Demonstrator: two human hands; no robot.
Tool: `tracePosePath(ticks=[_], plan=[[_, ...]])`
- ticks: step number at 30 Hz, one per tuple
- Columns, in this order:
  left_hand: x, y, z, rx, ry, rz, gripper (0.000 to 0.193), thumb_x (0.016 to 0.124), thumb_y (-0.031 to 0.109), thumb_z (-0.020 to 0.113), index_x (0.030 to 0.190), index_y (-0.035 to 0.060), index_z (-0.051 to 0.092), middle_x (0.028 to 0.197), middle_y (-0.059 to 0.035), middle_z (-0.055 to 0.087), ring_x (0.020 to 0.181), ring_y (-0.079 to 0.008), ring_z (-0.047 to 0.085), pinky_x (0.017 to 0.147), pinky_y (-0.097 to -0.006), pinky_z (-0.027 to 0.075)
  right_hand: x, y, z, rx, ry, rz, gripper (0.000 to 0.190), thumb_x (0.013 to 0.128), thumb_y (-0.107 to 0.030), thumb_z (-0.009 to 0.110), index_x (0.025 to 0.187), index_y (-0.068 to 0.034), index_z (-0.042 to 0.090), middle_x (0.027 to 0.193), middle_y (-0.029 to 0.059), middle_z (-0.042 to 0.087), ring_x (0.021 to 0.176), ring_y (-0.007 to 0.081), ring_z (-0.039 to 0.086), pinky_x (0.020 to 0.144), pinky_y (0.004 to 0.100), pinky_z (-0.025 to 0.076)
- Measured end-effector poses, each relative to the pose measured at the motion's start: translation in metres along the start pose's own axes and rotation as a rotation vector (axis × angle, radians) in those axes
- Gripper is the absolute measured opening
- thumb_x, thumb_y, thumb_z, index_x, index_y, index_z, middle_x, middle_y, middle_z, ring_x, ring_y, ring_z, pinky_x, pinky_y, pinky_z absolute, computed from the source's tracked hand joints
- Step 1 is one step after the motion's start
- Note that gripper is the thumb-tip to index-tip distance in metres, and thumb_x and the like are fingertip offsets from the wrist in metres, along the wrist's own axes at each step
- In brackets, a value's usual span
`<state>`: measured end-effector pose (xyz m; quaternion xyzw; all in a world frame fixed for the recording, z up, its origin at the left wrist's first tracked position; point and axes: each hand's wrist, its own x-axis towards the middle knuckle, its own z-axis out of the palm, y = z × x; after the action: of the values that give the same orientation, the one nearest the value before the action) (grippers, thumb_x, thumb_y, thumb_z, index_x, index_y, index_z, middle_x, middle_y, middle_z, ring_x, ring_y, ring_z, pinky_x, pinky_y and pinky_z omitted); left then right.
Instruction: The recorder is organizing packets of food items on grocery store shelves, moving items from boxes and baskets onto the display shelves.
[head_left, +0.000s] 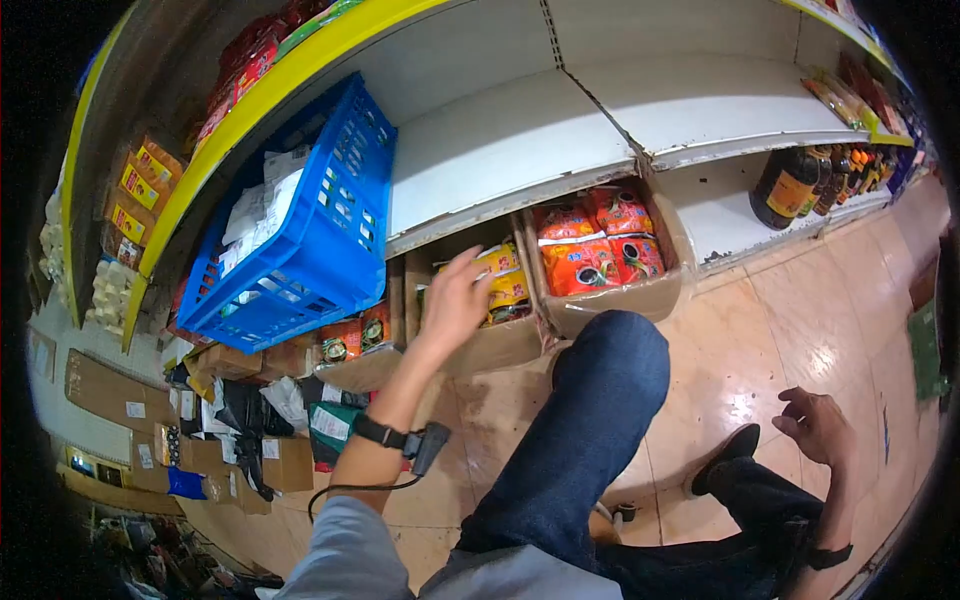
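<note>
My left hand reaches over a cardboard box of yellow printed packets, fingers spread, nothing visibly gripped. Whether the fingertips touch the packets cannot be told. Directly to the right, another cardboard box holds several red-orange packets with pictures of a dark bowl on them. My right hand hangs over the tiled floor at the right, its fingers loosely bent and holding nothing. On the left, a third box has orange packets showing under a blue plastic crate.
The blue plastic crate, with white papers or bags inside, juts from the white metal shelf. Dark bottles stand on the lower shelf at right. Parcels and cartons crowd the floor at left. My knee is close to the boxes.
</note>
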<state>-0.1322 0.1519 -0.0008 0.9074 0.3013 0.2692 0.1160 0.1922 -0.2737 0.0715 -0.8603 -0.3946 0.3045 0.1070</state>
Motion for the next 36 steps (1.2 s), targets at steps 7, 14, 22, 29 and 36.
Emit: tracePosePath(ticks=[7,14,22,29,36], plan=[[-0.080,-0.067,-0.008,0.279,-0.158,-0.030,0.031,0.096,0.020,0.055,0.114,-0.0036,0.065,0.125,-0.0243,0.061,0.116,-0.0385,0.059,0.100,-0.0452,0.044,-0.001,0.006,0.002,-0.025,-0.013,0.072,0.042,0.087,-0.020,0.072,0.119,0.004,0.061,0.096,0.0192,0.072,0.088,0.0303,0.070,0.078,0.0394,0.055],[-0.092,-0.067,0.005,0.249,-0.162,-0.254,0.038,0.100,0.026,0.050,0.121,-0.0028,0.062,0.128,-0.0234,0.060,0.121,-0.0372,0.056,0.100,-0.0467,0.045,0.005,-0.007,-0.001,-0.019,-0.023,0.074,0.041,0.086,-0.021,0.072,0.118,0.002,0.061,0.097,0.0176,0.072,0.089,0.0300,0.070,0.080,0.0387,0.055],[-0.115,-0.037,0.011,0.262,0.004,-0.150,0.034,0.094,0.025,0.059,0.110,-0.0039,0.065,0.110,-0.0260,0.065,0.104,-0.0427,0.061,0.096,-0.0485,0.046,0.000,0.003,0.003,-0.010,0.004,0.097,0.039,0.085,-0.017,0.073,0.117,0.003,0.062,0.097,0.0190,0.072,0.090,0.0298,0.070,0.081,0.0391,0.055],[-0.113,-0.023,-0.002,0.213,0.130,-0.133,0.026,0.090,0.020,0.065,0.104,-0.0022,0.066,0.103,-0.0204,0.066,0.098,-0.0392,0.060,0.091,-0.0465,0.046,0.004,0.002,0.000,0.003,0.007,0.055,0.040,0.086,-0.016,0.071,0.118,0.004,0.061,0.098,0.0200,0.072,0.089,0.0297,0.070,0.081,0.0385,0.055],[-0.080,0.030,-0.106,0.234,0.434,0.136,0.027,0.079,0.004,0.071,0.105,-0.0008,0.068,0.111,-0.0148,0.068,0.102,-0.0323,0.064,0.091,-0.0430,0.048,0.009,0.011,0.001,-0.012,0.024,0.006,0.043,0.085,-0.020,0.073,0.118,0.003,0.061,0.092,0.0203,0.072,0.084,0.0301,0.071,0.078,0.0387,0.055]])
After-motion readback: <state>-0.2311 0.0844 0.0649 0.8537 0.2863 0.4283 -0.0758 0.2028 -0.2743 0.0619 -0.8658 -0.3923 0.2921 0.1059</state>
